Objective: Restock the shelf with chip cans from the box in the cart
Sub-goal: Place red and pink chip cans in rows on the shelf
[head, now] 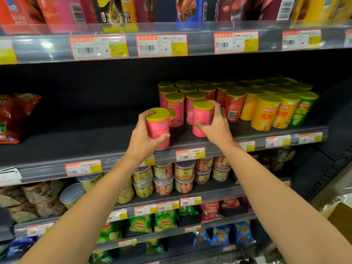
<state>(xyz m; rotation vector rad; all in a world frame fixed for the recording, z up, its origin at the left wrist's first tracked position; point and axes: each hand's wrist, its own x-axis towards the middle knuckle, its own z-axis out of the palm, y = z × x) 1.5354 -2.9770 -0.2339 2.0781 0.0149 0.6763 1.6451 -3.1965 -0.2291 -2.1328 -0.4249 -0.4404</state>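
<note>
My left hand (143, 139) grips a pink chip can (158, 126) with a yellow-green lid, held upright at the front lip of the dark middle shelf (85, 141). My right hand (217, 124) wraps around a second pink chip can (202, 116), which stands on the shelf in front of the pink row. Behind it stand rows of pink cans (174, 103), red cans (233, 105), yellow cans (263, 113) and green cans (303, 109). The box and cart are out of view.
The left half of the middle shelf is bare apart from a red snack bag (13, 117) at the far left. Price tags (190, 154) line the shelf edges. Above hang snack bags; below sit clear tubs (163, 178) and chip bags (165, 221). A cardboard edge (337, 216) shows at the right.
</note>
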